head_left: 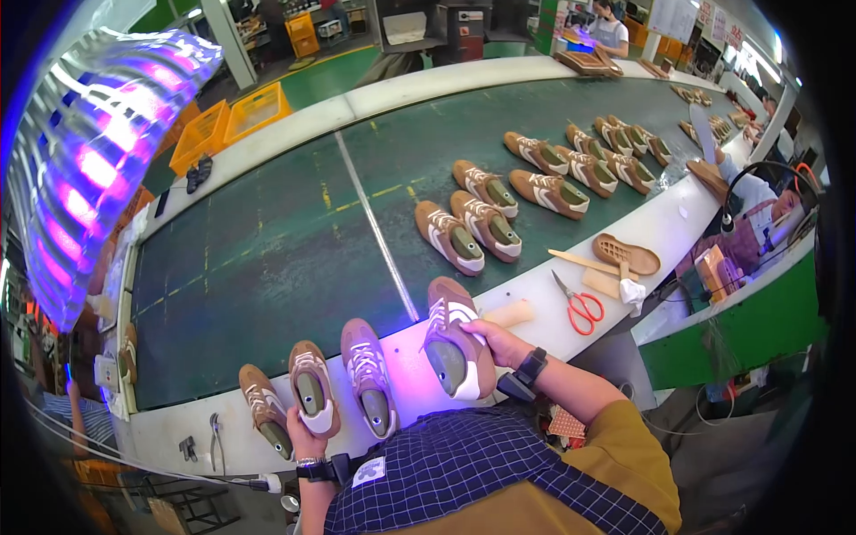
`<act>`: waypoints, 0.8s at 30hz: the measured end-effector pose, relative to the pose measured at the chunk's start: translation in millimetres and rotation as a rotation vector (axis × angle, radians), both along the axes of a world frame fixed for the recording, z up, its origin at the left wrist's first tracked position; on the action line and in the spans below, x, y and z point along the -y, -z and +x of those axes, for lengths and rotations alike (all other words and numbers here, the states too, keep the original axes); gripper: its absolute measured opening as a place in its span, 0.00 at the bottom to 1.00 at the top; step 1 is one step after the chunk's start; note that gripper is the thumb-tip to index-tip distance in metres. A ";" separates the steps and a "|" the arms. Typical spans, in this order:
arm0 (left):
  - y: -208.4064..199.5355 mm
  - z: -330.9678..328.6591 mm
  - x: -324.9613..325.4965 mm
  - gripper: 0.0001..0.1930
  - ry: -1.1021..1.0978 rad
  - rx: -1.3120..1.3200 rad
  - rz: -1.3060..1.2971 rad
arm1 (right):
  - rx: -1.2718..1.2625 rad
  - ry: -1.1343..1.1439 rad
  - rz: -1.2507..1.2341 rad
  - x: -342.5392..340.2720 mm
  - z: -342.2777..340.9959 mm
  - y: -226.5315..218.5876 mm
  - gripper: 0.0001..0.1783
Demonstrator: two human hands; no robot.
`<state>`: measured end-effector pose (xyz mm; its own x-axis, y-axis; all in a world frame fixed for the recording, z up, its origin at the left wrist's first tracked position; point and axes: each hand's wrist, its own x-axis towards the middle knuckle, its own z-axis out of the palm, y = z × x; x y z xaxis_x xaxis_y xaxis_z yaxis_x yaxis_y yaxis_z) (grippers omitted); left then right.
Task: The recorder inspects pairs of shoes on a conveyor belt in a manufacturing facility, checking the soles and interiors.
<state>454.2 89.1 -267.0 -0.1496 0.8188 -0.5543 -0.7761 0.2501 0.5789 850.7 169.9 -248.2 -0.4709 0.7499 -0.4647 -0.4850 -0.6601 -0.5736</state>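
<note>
Left of the green belt (267, 259), a ribbed hood (102, 169) is kinda blown out by purple-pink glare; the white ledge (410, 361) nearside of the belt is tinted violet. Edges around the belt are fisheye-bowed, corners blacked out.

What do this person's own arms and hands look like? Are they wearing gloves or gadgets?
No gloves: the left hand and right hand are bare. The right wrist wears a black strap with a boxy black unit. The left wrist has a pale, silvery band beside another black piece. A mustard-brown sleeve covers the right upper arm.
</note>
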 end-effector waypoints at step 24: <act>0.8 117.7 -25.8 0.34 0.494 -1.796 0.153 | 1.006 0.426 0.145 14.8 212.2 23.6 0.15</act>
